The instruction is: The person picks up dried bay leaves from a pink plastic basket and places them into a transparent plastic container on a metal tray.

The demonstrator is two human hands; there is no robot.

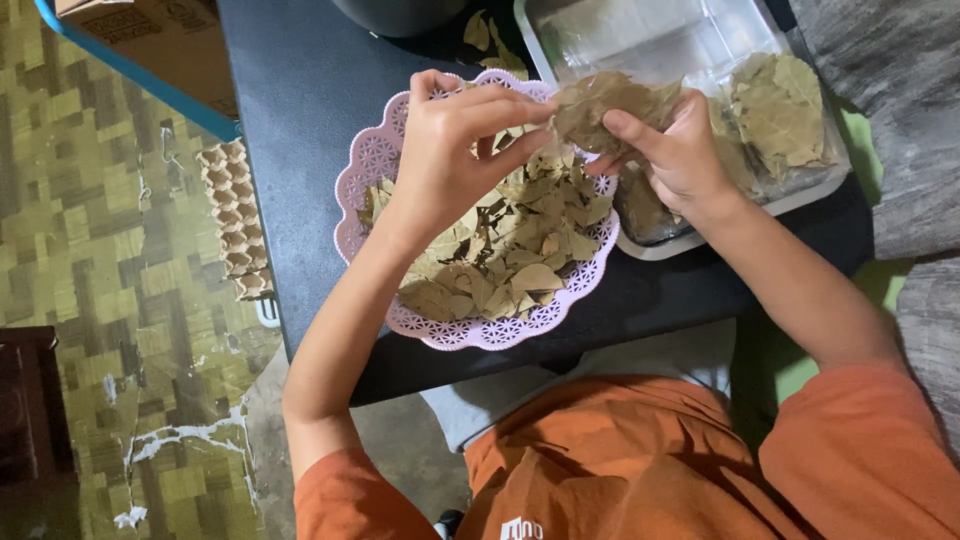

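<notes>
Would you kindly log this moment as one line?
left hand: pinching dried leaves | right hand: holding same leaves | below: lilac basket plate of leaf pieces | right: clear tray

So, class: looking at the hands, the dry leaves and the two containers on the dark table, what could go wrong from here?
1. Both hands, left hand and right hand, grip a bunch of dry leaves above the gap between the containers; crumbling bits might fall onto the dark table.
2. The pink lacy plate is heaped, so added leaves could slide off.
3. It sits near the table's front edge; a nudge from a forearm might tip it.
</notes>
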